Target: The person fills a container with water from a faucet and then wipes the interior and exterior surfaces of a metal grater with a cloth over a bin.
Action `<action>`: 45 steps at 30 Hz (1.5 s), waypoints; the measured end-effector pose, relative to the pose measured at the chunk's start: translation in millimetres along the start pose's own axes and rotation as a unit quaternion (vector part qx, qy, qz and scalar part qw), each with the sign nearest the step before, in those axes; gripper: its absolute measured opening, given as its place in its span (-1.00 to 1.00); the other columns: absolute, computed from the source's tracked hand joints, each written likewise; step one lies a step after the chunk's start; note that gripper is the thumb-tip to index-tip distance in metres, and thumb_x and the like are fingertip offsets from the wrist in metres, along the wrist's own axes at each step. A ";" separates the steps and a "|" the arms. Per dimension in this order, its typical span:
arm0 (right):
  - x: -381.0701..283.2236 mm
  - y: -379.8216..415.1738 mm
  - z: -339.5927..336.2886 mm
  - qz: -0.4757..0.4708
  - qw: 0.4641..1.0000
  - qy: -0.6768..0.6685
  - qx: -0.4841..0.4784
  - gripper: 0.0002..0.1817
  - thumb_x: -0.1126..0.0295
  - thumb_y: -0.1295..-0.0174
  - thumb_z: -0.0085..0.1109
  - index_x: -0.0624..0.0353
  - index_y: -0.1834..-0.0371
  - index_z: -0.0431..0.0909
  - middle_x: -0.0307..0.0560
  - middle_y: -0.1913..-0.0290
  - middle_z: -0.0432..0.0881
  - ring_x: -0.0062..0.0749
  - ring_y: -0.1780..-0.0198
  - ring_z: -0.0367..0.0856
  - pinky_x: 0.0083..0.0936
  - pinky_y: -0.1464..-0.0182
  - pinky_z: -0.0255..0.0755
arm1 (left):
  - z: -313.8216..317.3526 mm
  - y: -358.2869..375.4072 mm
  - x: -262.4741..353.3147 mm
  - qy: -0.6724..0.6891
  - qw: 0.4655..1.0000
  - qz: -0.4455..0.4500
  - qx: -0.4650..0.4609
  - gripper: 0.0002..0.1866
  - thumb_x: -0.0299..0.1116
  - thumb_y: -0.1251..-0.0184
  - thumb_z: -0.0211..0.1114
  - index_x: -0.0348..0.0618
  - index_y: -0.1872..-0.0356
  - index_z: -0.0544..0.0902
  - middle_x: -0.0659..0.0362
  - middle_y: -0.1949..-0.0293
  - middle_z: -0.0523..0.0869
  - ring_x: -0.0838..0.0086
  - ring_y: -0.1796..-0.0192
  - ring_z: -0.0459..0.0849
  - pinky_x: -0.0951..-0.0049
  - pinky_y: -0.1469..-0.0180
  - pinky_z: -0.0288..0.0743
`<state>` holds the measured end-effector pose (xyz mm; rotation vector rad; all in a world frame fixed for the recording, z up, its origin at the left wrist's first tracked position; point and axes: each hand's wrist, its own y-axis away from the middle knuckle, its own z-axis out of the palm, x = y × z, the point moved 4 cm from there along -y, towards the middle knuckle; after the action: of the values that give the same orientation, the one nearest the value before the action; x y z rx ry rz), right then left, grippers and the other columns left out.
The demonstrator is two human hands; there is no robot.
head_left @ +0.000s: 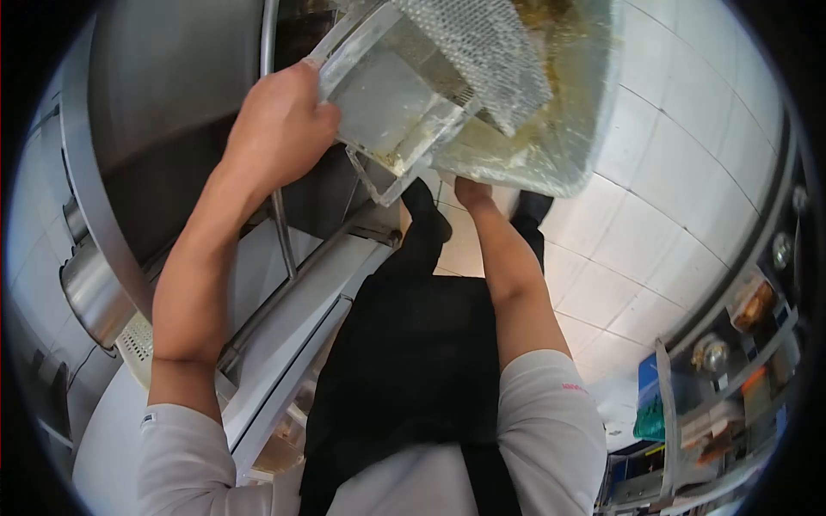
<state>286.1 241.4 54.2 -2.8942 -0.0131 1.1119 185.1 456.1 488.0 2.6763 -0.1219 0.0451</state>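
Observation:
My left hand (288, 125) is closed around the edge of a clear, box-like container (383, 99) with a stained rim, held tilted. The container overlaps the near left side of a large tub (564, 155) that looks lined with clear plastic and has yellow-brown residue inside. A bumpy, silvery perforated sheet (482, 56) leans across the tub and the container. My right hand (471, 191) grips the tub's near edge from below, its fingertips hidden under the rim.
To the left stands a steel unit (172, 77) with a vertical metal bar (282, 232) and a ledge. Pale floor tiles (637, 249) lie to the right. A shelf rack (671, 421) with packaged goods stands at the lower right. A metal pot (99, 288) is at far left.

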 end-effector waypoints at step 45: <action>-174.2 -195.6 -284.9 -0.263 0.910 0.055 -0.316 -0.85 0.46 -0.06 0.12 0.12 0.42 0.71 0.14 0.26 0.72 0.10 -0.02 0.63 -0.07 -0.07 0.49 | 7.8 -14.9 17.3 0.146 0.987 -0.008 -0.063 -0.78 -0.54 -0.08 0.13 -0.42 0.26 0.63 -0.36 0.20 0.68 -0.25 0.05 0.66 -0.07 -0.03 0.54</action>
<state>348.7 422.8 390.3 -3.1180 -1.2902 0.9553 203.8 464.5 475.3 2.5125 -0.0084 0.4093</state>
